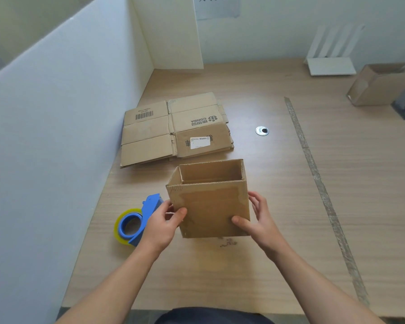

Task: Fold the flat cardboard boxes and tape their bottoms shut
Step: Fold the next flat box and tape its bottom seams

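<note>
The folded box is gripped at its sides by the left hand and the right hand, thumbs on the near face and fingers curled round the edges, and is held upright at the near middle of the wood-grain desk. A blue tape dispenser is seen just beside the left hand, the stack of flat boxes beyond it against the white partition. A worn strip of tape is stuck along the desk to the right.

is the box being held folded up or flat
Folded up: the box has four raised walls and an open top.
</note>
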A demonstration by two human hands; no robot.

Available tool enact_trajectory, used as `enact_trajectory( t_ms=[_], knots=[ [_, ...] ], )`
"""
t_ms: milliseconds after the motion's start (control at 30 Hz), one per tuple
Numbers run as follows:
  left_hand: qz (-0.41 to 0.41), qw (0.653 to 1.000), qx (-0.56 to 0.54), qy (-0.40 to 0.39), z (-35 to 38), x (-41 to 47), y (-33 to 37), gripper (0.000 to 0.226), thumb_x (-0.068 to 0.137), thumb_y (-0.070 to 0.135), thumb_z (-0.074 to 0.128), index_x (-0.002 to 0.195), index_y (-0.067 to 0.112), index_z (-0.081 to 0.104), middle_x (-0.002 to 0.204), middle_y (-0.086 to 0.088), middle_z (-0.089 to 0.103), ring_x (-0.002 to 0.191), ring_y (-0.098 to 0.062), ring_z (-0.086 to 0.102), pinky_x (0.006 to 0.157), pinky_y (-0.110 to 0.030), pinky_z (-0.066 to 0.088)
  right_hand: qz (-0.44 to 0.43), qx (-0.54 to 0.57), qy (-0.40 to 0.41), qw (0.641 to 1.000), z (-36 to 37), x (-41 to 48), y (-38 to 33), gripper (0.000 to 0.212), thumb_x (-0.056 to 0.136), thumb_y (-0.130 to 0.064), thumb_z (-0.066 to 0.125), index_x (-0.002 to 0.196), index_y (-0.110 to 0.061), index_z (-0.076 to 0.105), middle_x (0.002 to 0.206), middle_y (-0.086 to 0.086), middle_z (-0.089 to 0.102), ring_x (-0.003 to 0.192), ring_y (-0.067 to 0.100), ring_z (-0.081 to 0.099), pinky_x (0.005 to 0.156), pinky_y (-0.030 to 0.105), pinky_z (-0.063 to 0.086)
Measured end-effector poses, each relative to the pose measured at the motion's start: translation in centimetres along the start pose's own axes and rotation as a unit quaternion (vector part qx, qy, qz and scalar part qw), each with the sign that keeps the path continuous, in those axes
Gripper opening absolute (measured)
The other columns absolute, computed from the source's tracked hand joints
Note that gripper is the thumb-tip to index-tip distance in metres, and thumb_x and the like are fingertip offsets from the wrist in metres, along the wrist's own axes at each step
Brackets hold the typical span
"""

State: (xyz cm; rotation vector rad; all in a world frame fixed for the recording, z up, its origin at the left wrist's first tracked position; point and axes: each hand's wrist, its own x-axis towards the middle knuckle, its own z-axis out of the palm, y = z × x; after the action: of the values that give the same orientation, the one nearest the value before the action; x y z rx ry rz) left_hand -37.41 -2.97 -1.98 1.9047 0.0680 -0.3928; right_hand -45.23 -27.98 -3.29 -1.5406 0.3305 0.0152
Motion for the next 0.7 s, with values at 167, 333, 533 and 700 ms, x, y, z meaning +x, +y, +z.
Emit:
enact_trajectory(
  t_ms=[167,333,533,700],
  knots=[
    [-0.009,1.0,-0.026,0.005,0.0,-0.3,1.4,0.015,0.096,0.035,0.063,0.11,0.033,0.067,0.108,0.005,0.072,0.099,-0.017,0.07,0.092,-0.045,0.056,-0.016,0.028,0.031,0.999,0.4,-1.2,-1.2,0.076,0.063,-0.045,0.085,0.127,-0.052,0.045,0.137,-0.019,0.052,0.125,0.0,0.052,0.103,0.049,0.05],
    [0.001,1.0,-0.014,-0.008,-0.3,-1.5,2.4,0.02,0.096,0.037,0.063,0.115,0.032,0.065,0.107,0.006,0.071,0.099,-0.014,0.069,0.095,-0.046,0.055,-0.027,0.052,0.07,0.996,0.8,-2.9,-1.6,0.062,0.074,-0.028,0.084,0.122,-0.048,0.051,0.126,-0.017,0.062,0.121,0.01,0.058,0.099,0.052,0.052],
    [0.122,0.978,0.17,-0.006,-0.9,-4.0,3.7,0.042,0.097,0.033,0.062,0.136,0.018,0.056,0.12,0.005,0.062,0.109,-0.008,0.057,0.092,-0.026,0.045,-0.012,0.087,0.126,0.988,-0.2,-5.7,-2.4,0.052,0.083,-0.02,0.079,0.119,-0.044,0.051,0.125,-0.002,0.064,0.109,0.018,0.067,0.09,0.051,0.057],
    [0.259,0.906,0.334,-0.038,-0.6,-3.8,5.4,0.043,0.097,0.035,0.06,0.137,0.019,0.056,0.13,0.005,0.057,0.118,-0.01,0.053,0.098,-0.03,0.045,-0.025,0.089,0.168,0.981,-3.5,-7.2,-3.2,0.05,0.082,-0.023,0.08,0.116,-0.048,0.053,0.123,0.001,0.066,0.107,0.019,0.069,0.09,0.05,0.058]
  ],
)
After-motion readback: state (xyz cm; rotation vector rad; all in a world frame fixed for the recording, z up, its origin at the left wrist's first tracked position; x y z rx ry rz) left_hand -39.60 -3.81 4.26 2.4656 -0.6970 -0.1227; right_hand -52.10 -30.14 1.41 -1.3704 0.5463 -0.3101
